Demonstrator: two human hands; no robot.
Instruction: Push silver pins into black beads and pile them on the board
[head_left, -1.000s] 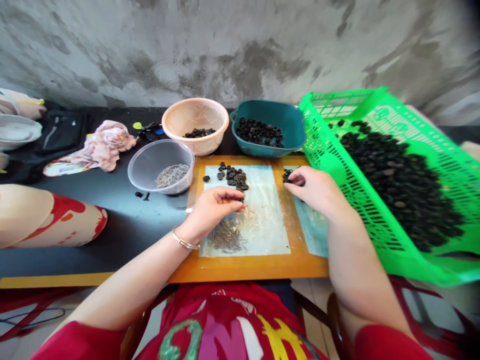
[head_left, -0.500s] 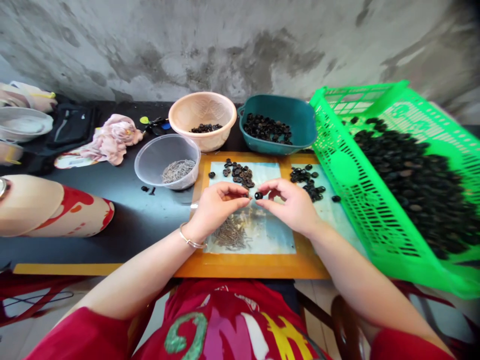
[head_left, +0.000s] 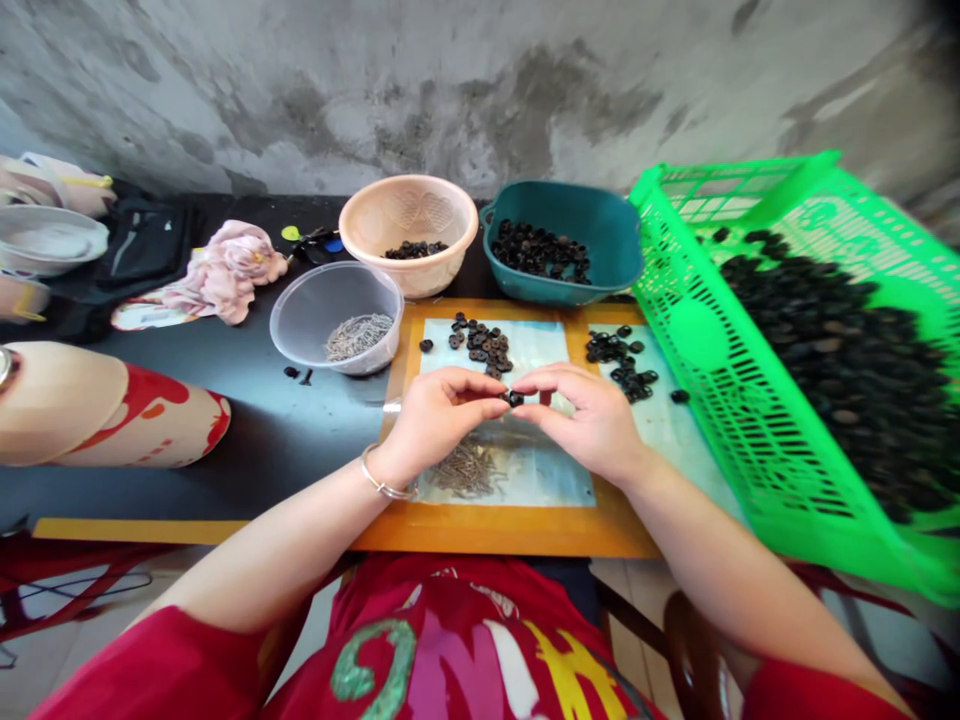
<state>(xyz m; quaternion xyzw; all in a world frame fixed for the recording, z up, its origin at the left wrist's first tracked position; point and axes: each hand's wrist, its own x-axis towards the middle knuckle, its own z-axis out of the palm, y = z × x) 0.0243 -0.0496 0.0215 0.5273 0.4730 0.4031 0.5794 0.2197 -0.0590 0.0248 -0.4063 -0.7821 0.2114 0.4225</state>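
Observation:
My left hand (head_left: 442,405) and my right hand (head_left: 589,415) meet fingertip to fingertip over the light blue sheet (head_left: 540,470). Between them is a small black round piece (head_left: 514,398), pinched by the thumb and finger of my right hand. My left fingers are pinched too, right against the piece; what they hold is too small to make out. Just behind the hands lie dark brown-black discs with holes (head_left: 487,345). A pile of thin metal pins (head_left: 469,470) lies in front of my left hand. Black ring-like pieces (head_left: 634,380) lie to the right.
A clear bowl of metal pins (head_left: 281,325), a pink bowl (head_left: 352,225) and a teal basin (head_left: 615,240) with black pieces stand behind. At the right is a green crate (head_left: 701,340) full of black pieces. A red-and-cream cylinder (head_left: 172,420) and a pink cloth (head_left: 232,270) are at left.
My hands have come together, closing the small gap between their fingertips. The black round piece now touches the left fingertips. The view has shifted slightly.

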